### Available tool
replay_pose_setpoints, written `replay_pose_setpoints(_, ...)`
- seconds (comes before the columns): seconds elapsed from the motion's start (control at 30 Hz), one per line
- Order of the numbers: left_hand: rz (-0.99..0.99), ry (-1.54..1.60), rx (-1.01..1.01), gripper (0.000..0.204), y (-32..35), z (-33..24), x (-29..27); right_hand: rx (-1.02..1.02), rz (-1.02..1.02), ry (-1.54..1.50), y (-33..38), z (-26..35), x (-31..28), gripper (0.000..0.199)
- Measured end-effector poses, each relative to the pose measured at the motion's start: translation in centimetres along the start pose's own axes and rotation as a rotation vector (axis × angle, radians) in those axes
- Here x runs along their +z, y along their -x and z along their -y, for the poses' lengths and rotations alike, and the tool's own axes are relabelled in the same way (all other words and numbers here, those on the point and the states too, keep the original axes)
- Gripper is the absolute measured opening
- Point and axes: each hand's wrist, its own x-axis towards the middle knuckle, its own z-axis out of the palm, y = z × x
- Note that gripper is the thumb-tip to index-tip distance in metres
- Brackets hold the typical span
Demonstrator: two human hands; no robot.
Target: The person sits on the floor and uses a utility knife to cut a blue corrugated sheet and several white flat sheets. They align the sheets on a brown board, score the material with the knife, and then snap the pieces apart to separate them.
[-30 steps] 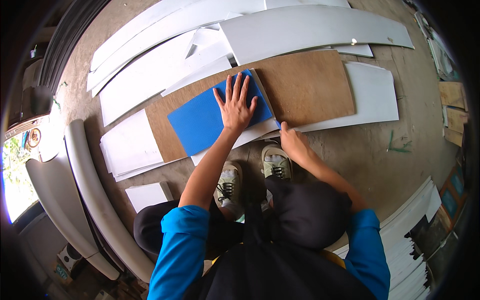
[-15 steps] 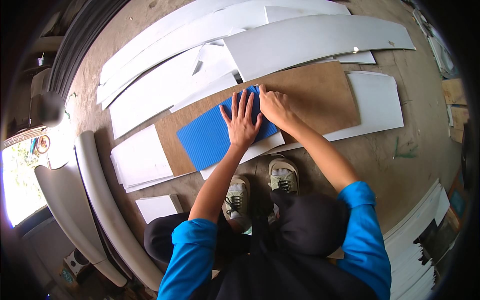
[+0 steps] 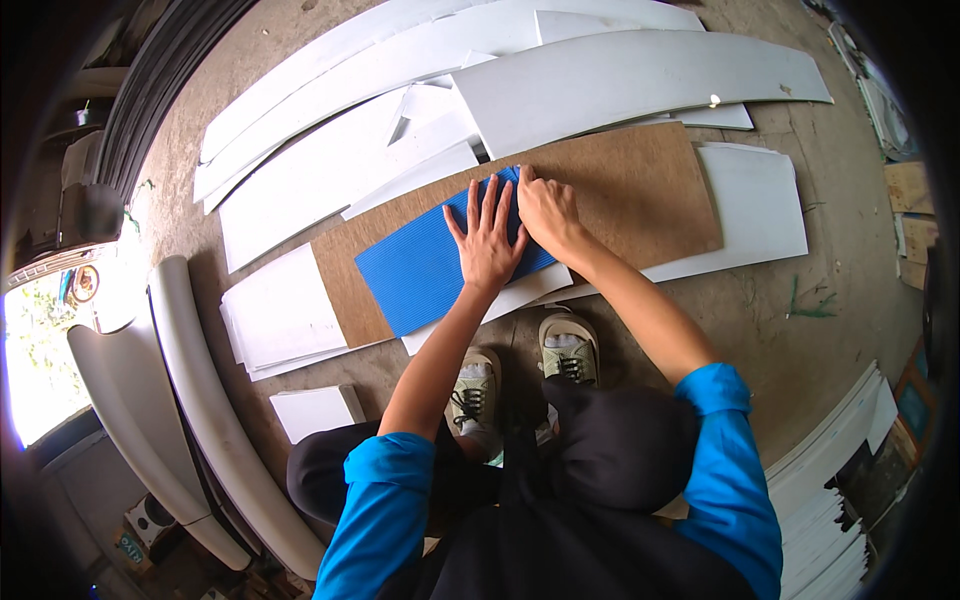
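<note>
A blue ribbed sheet [image 3: 410, 272] lies slantwise over a brown wooden board [image 3: 630, 190] on the floor. My left hand [image 3: 487, 245] rests flat on the sheet, its fingers spread toward the far edge. Close beside it, my right hand [image 3: 548, 212] is closed at the sheet's far right corner, with the fingertips pressed down there. Whatever those fingers hold, if anything, is hidden beneath them. A white sheet [image 3: 505, 308] pokes out from under the blue one on the near side.
White panels [image 3: 640, 85] lie spread beyond the board, and more white sheets [image 3: 285, 310] stick out under its left end. A small white stack [image 3: 315, 412] sits near my left knee. Long curved grey pieces [image 3: 215, 390] stand at the left. My shoes [image 3: 568, 350] are just below the board.
Both hands stay almost in place. The fingertips of my right hand have shifted very slightly at the sheet's far corner.
</note>
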Motion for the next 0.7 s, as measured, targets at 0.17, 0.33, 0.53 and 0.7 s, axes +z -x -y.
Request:
replay_pose_setpoints(0.17,0.005,-0.001,0.005,0.061,0.0,-0.2,0.1,-0.039,-0.084,0.009,-0.6,-0.3,1.0,0.012)
replay_pose_setpoints(0.33,0.009,-0.01,-0.003,0.061,0.3,-0.1,0.4,0.006,-0.019,-0.119,-0.3,-0.7,0.9,0.01)
replay_pose_setpoints(0.53,0.001,-0.005,-0.029,0.06,0.2,-0.4,0.4,0.057,0.208,-0.154,9.5,-2.1,-0.9,0.01)
replay_pose_setpoints(0.7,-0.014,-0.033,0.0,0.059,0.3,-0.4,0.6,0.099,0.294,-0.154,14.5,-3.0,-1.1,0.014)
